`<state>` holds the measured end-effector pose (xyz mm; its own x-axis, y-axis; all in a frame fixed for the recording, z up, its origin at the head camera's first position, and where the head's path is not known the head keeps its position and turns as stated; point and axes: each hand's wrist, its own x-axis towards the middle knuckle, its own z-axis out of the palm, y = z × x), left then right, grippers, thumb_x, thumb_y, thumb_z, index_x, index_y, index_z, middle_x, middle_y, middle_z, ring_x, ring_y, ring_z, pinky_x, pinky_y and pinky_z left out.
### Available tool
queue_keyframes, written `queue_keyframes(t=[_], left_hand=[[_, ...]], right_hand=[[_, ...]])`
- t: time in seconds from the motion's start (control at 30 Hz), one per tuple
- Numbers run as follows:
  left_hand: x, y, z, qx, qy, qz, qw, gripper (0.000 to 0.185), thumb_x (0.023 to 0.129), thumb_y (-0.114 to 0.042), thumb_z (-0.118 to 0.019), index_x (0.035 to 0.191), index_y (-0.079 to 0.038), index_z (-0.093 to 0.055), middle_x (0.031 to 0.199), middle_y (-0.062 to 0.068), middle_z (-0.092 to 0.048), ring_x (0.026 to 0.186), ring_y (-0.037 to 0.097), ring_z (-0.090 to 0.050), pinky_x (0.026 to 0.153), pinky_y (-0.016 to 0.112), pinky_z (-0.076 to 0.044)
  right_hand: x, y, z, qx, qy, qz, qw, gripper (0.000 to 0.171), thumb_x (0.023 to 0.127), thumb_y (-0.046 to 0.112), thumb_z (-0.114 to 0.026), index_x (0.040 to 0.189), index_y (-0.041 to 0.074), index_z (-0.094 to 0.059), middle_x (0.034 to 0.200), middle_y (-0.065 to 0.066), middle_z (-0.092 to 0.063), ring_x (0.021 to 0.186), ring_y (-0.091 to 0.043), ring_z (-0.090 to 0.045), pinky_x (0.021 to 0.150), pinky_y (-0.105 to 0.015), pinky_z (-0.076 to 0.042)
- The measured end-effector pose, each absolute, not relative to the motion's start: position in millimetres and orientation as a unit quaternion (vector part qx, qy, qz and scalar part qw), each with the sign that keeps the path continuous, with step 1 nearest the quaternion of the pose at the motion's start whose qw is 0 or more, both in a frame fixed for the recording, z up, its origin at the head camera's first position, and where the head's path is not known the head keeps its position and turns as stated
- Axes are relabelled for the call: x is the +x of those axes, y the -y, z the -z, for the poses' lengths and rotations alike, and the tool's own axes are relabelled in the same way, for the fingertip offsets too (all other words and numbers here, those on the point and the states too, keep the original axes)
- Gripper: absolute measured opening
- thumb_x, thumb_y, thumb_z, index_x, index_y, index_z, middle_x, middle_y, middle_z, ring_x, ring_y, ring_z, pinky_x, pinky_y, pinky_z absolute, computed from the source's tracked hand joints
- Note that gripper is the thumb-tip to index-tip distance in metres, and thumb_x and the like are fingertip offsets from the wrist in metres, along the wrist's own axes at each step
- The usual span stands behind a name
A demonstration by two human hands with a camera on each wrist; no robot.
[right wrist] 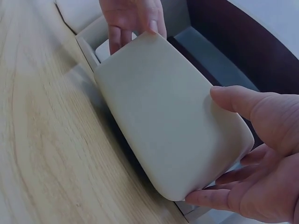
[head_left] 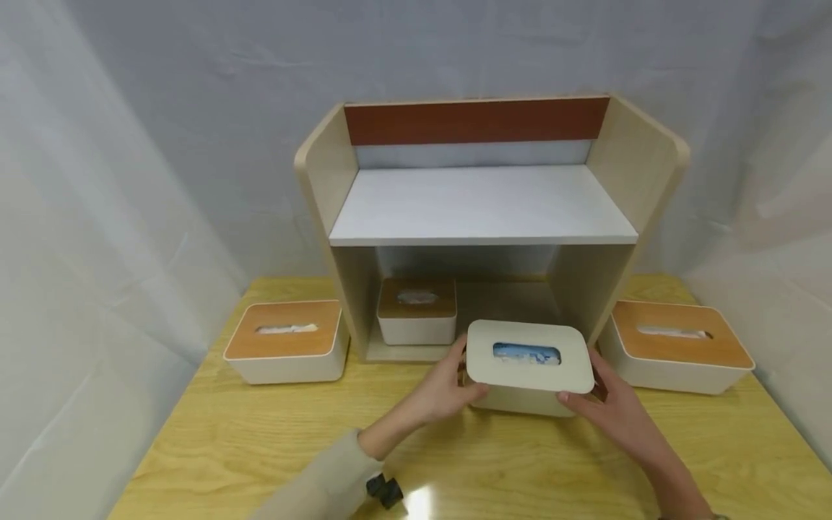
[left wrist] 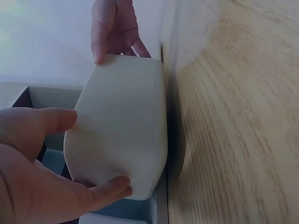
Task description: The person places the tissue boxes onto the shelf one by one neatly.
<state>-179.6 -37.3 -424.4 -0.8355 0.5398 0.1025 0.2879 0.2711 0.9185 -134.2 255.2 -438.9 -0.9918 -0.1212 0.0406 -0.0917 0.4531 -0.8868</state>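
Note:
A cream tissue box (head_left: 529,401) with a white lid and an oval slot showing blue-and-white tissue is held between both hands at the front of the shelf's lower level. My left hand (head_left: 442,390) grips its left end, thumb on the front edge of the lid. At the right end my right hand (head_left: 614,412) grips it the same way, thumb at the front corner. Both wrist views show the plain side of the box (left wrist: 119,121), slightly off the wooden table (right wrist: 51,140). Inside the lower level, left of it, sits a tissue box with a brown lid (head_left: 416,310).
A two-level shelf unit (head_left: 484,206) stands at the back of the table. Left of it lies a tissue box with a wood-coloured lid (head_left: 286,343), and a similar tissue box (head_left: 679,347) lies on its right. White sheeting (head_left: 162,217) hangs behind and at the sides.

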Motion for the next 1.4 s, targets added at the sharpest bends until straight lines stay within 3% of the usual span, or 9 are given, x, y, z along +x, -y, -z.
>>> queue_keyframes(t=[0.2, 0.37, 0.53, 0.67, 0.9, 1.07, 1.2, 1.3, 1.4], left_hand=[[-186.5, 39.4, 422.6, 0.233, -0.788, -0.554, 0.134, 0.083, 0.092, -0.009, -0.069, 0.158, -0.006, -0.018, 0.156, 0.020, -0.033, 0.133, 0.042, -0.045, 0.099, 0.045, -0.049], [-192.4, 42.2, 424.9, 0.235, -0.788, -0.554, 0.128, 0.081, 0.093, -0.010, -0.068, 0.158, -0.004, -0.018, 0.156, 0.020, -0.033, 0.132, 0.042, -0.047, 0.100, 0.048, -0.049], [-198.6, 45.4, 428.4, 0.245, -0.796, -0.543, 0.111, 0.079, 0.094, -0.011, -0.068, 0.157, -0.003, -0.021, 0.149, 0.022, -0.040, 0.123, 0.040, -0.054, 0.090, 0.043, -0.054], [-197.2, 43.8, 430.5, 0.233, -0.821, -0.515, 0.077, 0.077, 0.093, -0.017, -0.071, 0.154, -0.002, -0.028, 0.133, 0.021, -0.046, 0.107, 0.033, -0.058, 0.078, 0.032, -0.052], [-193.7, 35.8, 431.3, 0.199, -0.833, -0.513, 0.053, 0.072, 0.092, -0.019, -0.071, 0.148, 0.005, -0.034, 0.119, 0.019, -0.046, 0.103, 0.032, -0.054, 0.081, 0.032, -0.051], [-191.5, 32.6, 432.0, 0.194, -0.835, -0.513, 0.039, 0.068, 0.094, -0.017, -0.068, 0.148, 0.005, -0.034, 0.117, 0.016, -0.048, 0.102, 0.031, -0.054, 0.081, 0.033, -0.051], [-186.6, 31.3, 433.3, 0.204, -0.820, -0.534, 0.031, 0.066, 0.092, -0.007, -0.065, 0.147, 0.007, -0.032, 0.130, 0.023, -0.049, 0.109, 0.036, -0.055, 0.088, 0.045, -0.053], [-182.4, 30.7, 434.9, 0.216, -0.808, -0.548, 0.033, 0.068, 0.089, -0.001, -0.063, 0.147, 0.010, -0.029, 0.142, 0.029, -0.044, 0.120, 0.042, -0.052, 0.098, 0.054, -0.048], [-179.7, 31.1, 436.3, 0.222, -0.817, -0.531, 0.034, 0.072, 0.089, -0.002, -0.063, 0.149, 0.011, -0.026, 0.147, 0.031, -0.039, 0.124, 0.043, -0.050, 0.103, 0.054, -0.044]], right_hand=[[-142.8, -252.3, 441.1, -0.071, -0.836, 0.544, -0.008, 0.090, 0.093, 0.023, -0.072, 0.159, 0.004, -0.014, 0.156, -0.029, -0.029, 0.138, -0.042, -0.036, 0.089, -0.004, -0.038], [-149.2, -249.8, 442.8, -0.072, -0.836, 0.543, -0.017, 0.087, 0.092, 0.023, -0.072, 0.158, 0.003, -0.019, 0.155, -0.028, -0.033, 0.137, -0.040, -0.038, 0.089, -0.006, -0.039], [-152.4, -246.2, 441.1, -0.037, -0.842, 0.538, -0.014, 0.086, 0.092, 0.025, -0.073, 0.156, 0.001, -0.021, 0.149, -0.030, -0.037, 0.126, -0.047, -0.048, 0.081, -0.022, -0.052], [-153.8, -243.8, 442.2, -0.009, -0.841, 0.540, -0.033, 0.081, 0.091, 0.025, -0.074, 0.152, -0.002, -0.028, 0.145, -0.027, -0.040, 0.123, -0.045, -0.050, 0.078, -0.022, -0.052], [-153.6, -236.4, 444.9, 0.033, -0.833, 0.542, -0.103, 0.069, 0.092, 0.017, -0.072, 0.143, -0.008, -0.033, 0.129, -0.023, -0.048, 0.106, -0.016, -0.051, 0.078, -0.008, -0.046], [-153.5, -231.8, 446.2, 0.035, -0.828, 0.543, -0.134, 0.058, 0.092, 0.009, -0.069, 0.136, -0.012, -0.037, 0.122, -0.022, -0.051, 0.093, 0.001, -0.048, 0.076, -0.007, -0.046], [-151.3, -231.3, 448.7, 0.033, -0.833, 0.538, -0.127, 0.054, 0.094, 0.007, -0.065, 0.137, -0.012, -0.037, 0.122, -0.023, -0.052, 0.099, -0.008, -0.052, 0.078, -0.007, -0.045], [-148.2, -231.8, 450.4, 0.035, -0.835, 0.537, -0.114, 0.055, 0.096, 0.008, -0.063, 0.140, -0.011, -0.035, 0.126, -0.025, -0.050, 0.110, -0.025, -0.055, 0.080, -0.005, -0.043], [-144.8, -232.1, 449.9, 0.036, -0.829, 0.549, -0.097, 0.057, 0.097, 0.010, -0.061, 0.143, -0.010, -0.033, 0.132, -0.027, -0.047, 0.122, -0.041, -0.051, 0.081, -0.003, -0.041]])
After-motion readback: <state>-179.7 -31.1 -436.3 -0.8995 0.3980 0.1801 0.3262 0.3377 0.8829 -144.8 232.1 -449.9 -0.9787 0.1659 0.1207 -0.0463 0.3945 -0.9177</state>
